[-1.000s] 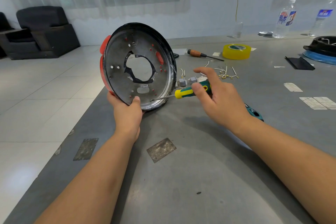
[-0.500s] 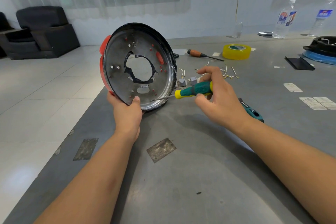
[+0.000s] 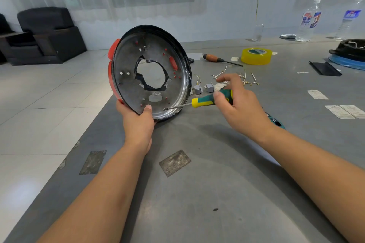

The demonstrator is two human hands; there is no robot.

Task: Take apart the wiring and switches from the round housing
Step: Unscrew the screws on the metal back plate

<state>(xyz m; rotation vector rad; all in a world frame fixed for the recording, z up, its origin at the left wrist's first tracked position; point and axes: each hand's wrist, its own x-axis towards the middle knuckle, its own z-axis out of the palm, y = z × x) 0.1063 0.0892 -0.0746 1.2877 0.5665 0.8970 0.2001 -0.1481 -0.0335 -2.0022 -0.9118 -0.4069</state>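
Note:
The round housing (image 3: 130, 77), a grey metal dish with a black rim, red outer parts and a large central hole, stands on edge on the grey table (image 3: 197, 193). My left hand (image 3: 137, 119) grips its lower rim, thumb on the inner face. My right hand (image 3: 240, 102) holds a green and yellow screwdriver (image 3: 207, 99); its tip touches the housing's inner face near the bottom rim. Two small grey switches (image 3: 203, 88) and several loose wires (image 3: 245, 79) lie on the table behind the screwdriver.
A wooden-handled screwdriver (image 3: 214, 58) and a yellow tape roll (image 3: 256, 56) lie further back. Two clear bottles (image 3: 309, 21) stand at the far right, near a black and blue round part (image 3: 349, 53). A teal tool (image 3: 275, 120) pokes out under my right wrist. The table's edge runs along the left.
My right hand's fingers have shifted on the screwdriver handle, index finger lifting and thumb moving over it, as in turning. The housing and my left hand have stayed put.

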